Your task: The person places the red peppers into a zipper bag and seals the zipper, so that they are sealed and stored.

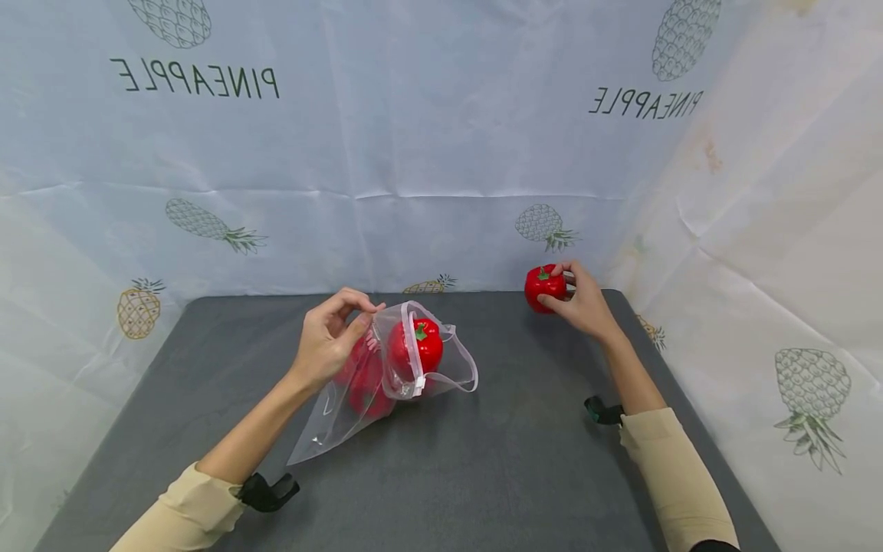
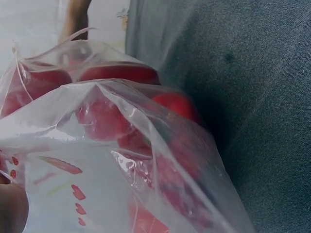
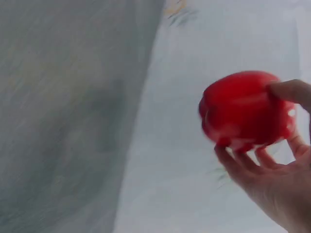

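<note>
In the head view my left hand (image 1: 329, 336) pinches the edge of a clear plastic bag (image 1: 324, 422) with a white zipper strip round its mouth. Several red bell peppers lie inside; the nearest to the mouth is a shiny red pepper (image 1: 422, 346) with a green stem. Toward the back right, my right hand (image 1: 578, 299) grips another red bell pepper (image 1: 542, 289) between thumb and fingers, raised above the table. The right wrist view shows this pepper (image 3: 243, 109) in the curled fingers. Close up in the left wrist view, the bag (image 2: 97, 194) carries small red printed marks.
A dark grey table (image 1: 510, 460) lies under both hands. Behind it hangs a pale cloth (image 1: 414, 153) printed with pineapples, and cloth also lines both sides. Black straps (image 1: 267, 492) sit on the wrists.
</note>
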A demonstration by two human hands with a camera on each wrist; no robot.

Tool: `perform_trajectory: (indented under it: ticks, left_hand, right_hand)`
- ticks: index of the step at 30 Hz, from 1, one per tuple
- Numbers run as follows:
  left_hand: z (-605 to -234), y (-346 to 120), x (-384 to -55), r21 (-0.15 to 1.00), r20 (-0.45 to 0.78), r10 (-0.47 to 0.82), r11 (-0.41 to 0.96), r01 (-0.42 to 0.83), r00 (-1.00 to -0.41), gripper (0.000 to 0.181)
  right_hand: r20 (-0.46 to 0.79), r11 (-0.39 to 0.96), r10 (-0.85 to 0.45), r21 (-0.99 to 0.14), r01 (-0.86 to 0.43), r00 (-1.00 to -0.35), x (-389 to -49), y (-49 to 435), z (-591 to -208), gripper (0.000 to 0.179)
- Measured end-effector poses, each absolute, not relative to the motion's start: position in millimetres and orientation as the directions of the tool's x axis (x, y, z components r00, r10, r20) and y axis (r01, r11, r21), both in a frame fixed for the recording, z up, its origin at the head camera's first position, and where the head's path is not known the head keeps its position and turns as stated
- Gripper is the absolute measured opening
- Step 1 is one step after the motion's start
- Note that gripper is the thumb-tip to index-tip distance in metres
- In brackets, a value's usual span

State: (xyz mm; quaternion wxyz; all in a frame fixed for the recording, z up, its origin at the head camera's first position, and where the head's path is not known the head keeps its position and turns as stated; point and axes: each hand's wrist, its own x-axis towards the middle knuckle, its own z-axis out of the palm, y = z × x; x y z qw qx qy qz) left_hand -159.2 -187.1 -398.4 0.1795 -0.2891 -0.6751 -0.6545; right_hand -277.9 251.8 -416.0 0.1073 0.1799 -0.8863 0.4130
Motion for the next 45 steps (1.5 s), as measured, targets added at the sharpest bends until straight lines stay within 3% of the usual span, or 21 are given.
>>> perform_trajectory:
  ticks: [13,23,33,36,42,45]
  left_hand:
    - [-397,-187,-157,0.789,0.610,0.161,-0.029,0.614,-0.776,0.013]
    - [-397,-182,-158,0.787,0.611,0.162,-0.022,0.616,-0.775,0.011]
    - [-399,-177,-159,0.792,0.609,0.151,-0.075,0.606,-0.778,0.014]
    - [-398,-177,-159,0.791,0.611,0.147,-0.074,0.607,-0.778,0.013]
    - [-395,-180,-159,0.799,0.598,0.177,-0.047,0.600,-0.782,0.013]
    - [-392,-183,-160,0.796,0.597,0.158,0.002,0.605,-0.787,0.013]
  right_hand:
    - [0.468,0.287,-0.335,-0.776,-0.562,-0.817,-215,193,-373,0.051]
    - [0.486,0.083,-0.477,-0.804,-0.589,-0.732,-183,152,-389,0.044]
    - [0.546,-0.115,-0.451,-0.820,-0.560,-0.706,-164,123,-408,0.045]
    - [0.600,-0.081,-0.450,-0.765,-0.639,-0.662,-162,120,-410,0.048]
    - [0.704,0.128,-0.539,-0.474,-0.871,-0.462,-166,123,-404,0.054]
    - [0.712,0.127,-0.512,-0.490,-0.862,-0.480,-167,128,-398,0.054]
